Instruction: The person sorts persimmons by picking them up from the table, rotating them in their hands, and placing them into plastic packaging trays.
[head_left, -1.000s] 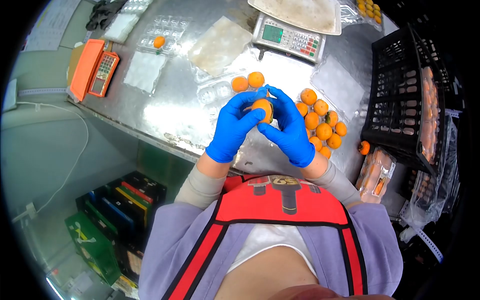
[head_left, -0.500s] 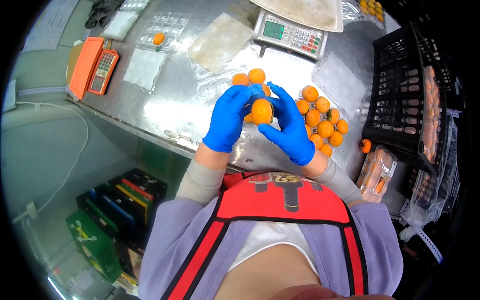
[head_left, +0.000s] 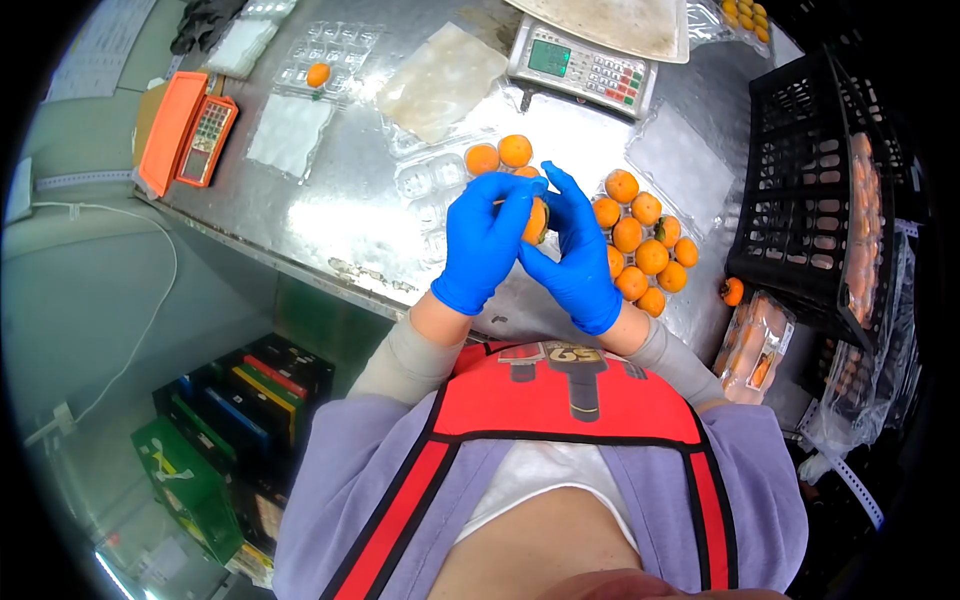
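An orange persimmon (head_left: 537, 222) is held between my two blue-gloved hands above the metal table, mostly covered by fingers. My left hand (head_left: 482, 240) is closed over its left side, its fingertips meeting at the top. My right hand (head_left: 580, 268) curves round the other side, with the thumb beneath and the index finger raised. Just beyond my hands, a few persimmons (head_left: 515, 151) sit in a clear plastic tray (head_left: 415, 182), partly hidden by the left hand. Several more persimmons (head_left: 651, 257) stand in rows to the right of my right hand.
A digital scale (head_left: 590, 75) stands at the back, and an orange scale (head_left: 190, 135) at the left. A black crate (head_left: 790, 190) rises on the right beside a packed fruit box (head_left: 757, 350). One persimmon (head_left: 318, 75) rests in a far clear tray (head_left: 345, 45).
My left hand has moved right and closed over the persimmon, which now shows much less between my hands. My right hand has barely moved.
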